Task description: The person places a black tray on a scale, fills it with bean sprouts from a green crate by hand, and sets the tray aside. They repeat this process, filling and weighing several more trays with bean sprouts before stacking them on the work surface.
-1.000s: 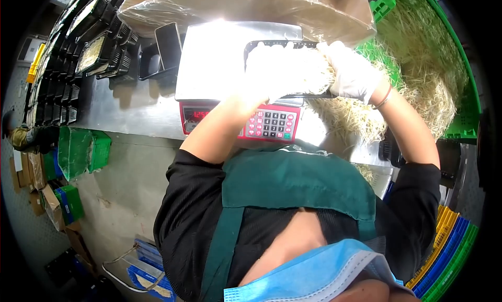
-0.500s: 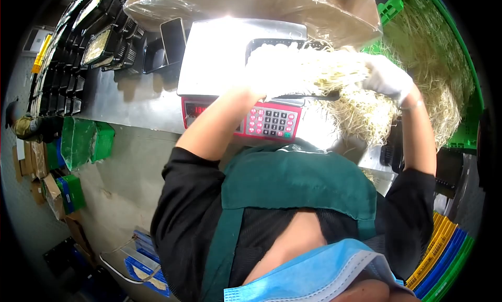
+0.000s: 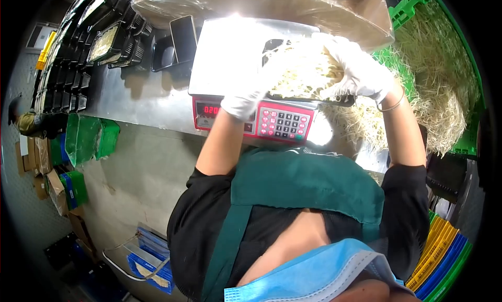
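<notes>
A red-faced weighing scale (image 3: 277, 122) with a shiny steel platform stands on the steel table. On its platform sits a black tray (image 3: 342, 99) heaped with pale bean sprouts (image 3: 300, 72). My left hand (image 3: 244, 95), in a white glove, lies at the tray's near left side against the sprouts. My right hand (image 3: 358, 67), also gloved, presses down on the sprouts at the tray's right end, fingers curled over them. Whether either hand grips a bunch is hard to tell.
A green crate (image 3: 460, 129) full of loose sprouts stands at the right. Rows of black trays (image 3: 104, 41), some filled, line the table's far left. A plastic-wrapped cardboard box (image 3: 261, 4) sits behind the scale. Green and blue crates stand on the floor.
My right hand came back from the green crate side onto the tray with sprouts. My left hand slid toward the tray's near left edge. The camera view shifted slightly.
</notes>
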The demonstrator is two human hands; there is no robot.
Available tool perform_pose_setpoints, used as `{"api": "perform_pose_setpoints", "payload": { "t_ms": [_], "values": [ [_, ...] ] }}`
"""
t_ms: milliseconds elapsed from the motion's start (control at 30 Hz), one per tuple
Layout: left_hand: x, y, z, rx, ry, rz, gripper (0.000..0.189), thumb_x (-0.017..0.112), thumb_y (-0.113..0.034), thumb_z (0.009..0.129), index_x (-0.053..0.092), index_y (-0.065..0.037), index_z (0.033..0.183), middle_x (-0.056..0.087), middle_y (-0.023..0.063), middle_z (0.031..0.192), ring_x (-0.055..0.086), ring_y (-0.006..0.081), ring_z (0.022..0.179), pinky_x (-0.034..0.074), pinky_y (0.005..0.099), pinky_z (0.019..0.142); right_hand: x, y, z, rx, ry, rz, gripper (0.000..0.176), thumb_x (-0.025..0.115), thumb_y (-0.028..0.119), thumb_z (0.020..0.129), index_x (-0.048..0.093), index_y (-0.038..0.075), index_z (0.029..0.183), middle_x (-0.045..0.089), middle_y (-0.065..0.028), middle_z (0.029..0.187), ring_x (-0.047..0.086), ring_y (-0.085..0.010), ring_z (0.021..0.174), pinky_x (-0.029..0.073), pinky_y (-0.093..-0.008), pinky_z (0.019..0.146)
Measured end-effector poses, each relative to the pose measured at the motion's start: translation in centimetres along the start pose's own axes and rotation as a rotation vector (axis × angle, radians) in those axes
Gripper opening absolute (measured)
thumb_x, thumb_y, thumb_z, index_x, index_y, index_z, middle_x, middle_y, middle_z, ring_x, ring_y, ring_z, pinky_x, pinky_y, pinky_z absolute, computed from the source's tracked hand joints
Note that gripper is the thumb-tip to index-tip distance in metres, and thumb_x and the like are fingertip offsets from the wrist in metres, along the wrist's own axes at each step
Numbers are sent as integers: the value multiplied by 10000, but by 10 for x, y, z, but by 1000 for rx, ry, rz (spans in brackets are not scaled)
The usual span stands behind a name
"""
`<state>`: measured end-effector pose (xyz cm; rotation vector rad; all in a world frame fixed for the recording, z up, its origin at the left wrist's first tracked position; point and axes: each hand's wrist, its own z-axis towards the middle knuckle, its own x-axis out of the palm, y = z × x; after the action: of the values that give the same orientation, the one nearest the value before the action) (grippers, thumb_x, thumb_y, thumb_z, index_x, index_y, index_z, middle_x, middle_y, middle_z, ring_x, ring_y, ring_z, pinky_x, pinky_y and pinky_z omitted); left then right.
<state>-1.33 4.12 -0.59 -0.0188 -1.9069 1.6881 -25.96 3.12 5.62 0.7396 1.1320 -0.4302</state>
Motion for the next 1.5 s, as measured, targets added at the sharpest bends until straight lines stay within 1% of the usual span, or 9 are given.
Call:
{"api": "perform_pose_setpoints", "payload": {
  "t_ms": [100, 467, 667, 967, 1067, 1133, 1267, 1333, 1500],
  "values": [
    [18, 9, 14, 891, -61, 872, 691, 627, -317, 853, 332, 5, 1388, 342, 193, 1430, 312, 282, 1338, 233, 425, 1101, 10, 1, 4, -56, -77, 13, 798, 690, 505, 724, 441, -8, 1282, 566, -235, 1116, 549, -376, 1036, 434, -414, 911],
    [30, 11, 24, 626, 136, 1621, 627, 537, -447, 849, 441, -46, 1322, 513, 148, 1267, 486, 312, 1136, 306, 458, 1000, 8, 5, -13, -102, 35, -135, 659, 643, 501, 777, 526, -25, 1156, 601, -186, 882, 589, -351, 783, 479, -409, 711],
    [6, -7, -17, 397, 183, 1514, 731, 527, -519, 818, 425, 8, 1314, 482, 187, 1277, 484, 334, 1135, 244, 594, 1009, -37, 1, 21, 530, 56, 244, 512, 658, 394, 815, 587, 44, 1182, 648, -118, 1077, 606, -213, 1011, 448, -328, 915],
    [-20, -31, -32, 394, -72, 1621, 744, 721, -360, 700, 465, 29, 1281, 572, 190, 1138, 564, 309, 1007, 408, 401, 904, 97, -23, 142, -153, 228, 243, 423, 560, 334, 891, 529, 120, 1254, 583, -158, 1193, 556, -256, 1126, 481, -350, 885],
    [-21, -35, -34, 354, -84, 1602, 745, 723, -356, 695, 465, 11, 1289, 577, 174, 1121, 564, 308, 1005, 408, 404, 904, 104, -40, 96, 388, 262, 1378, 342, 496, 111, 922, 504, 82, 1262, 552, -117, 1265, 537, -203, 1166, 500, -306, 861],
    [-19, -35, -30, 367, -91, 1601, 735, 726, -360, 691, 478, -2, 1283, 582, 166, 1105, 567, 307, 985, 412, 399, 897, 84, -63, 40, -235, 6, -132, 417, 484, 64, 898, 479, 101, 1313, 522, -131, 1303, 517, -275, 1184, 443, -318, 951],
    [1, -21, -5, 581, -68, 1556, 655, 701, -352, 732, 509, -15, 1260, 606, 175, 1045, 567, 314, 981, 410, 410, 903, 60, -97, -73, 867, 129, 400, 264, 511, 53, 894, 625, 80, 1130, 551, -139, 1267, 548, -255, 1145, 454, -301, 922],
    [17, -5, 16, 447, -26, 1664, 763, 588, -533, 762, 446, -35, 1323, 486, 219, 1257, 456, 355, 1171, 297, 578, 981, 46, -79, -89, 458, -190, 187, 245, 541, 70, 896, 626, 55, 1125, 567, -117, 1251, 539, -220, 1148, 413, -302, 965],
    [21, -24, 16, 666, 30, 1434, 702, 635, -453, 768, 456, -21, 1292, 492, 220, 1206, 459, 352, 1124, 353, 517, 952, 19, 1, -96, 735, -688, 691, 349, 511, 152, 944, 515, 10, 1263, 559, -110, 1255, 534, -190, 1141, 374, -307, 1013]
  ]
}}
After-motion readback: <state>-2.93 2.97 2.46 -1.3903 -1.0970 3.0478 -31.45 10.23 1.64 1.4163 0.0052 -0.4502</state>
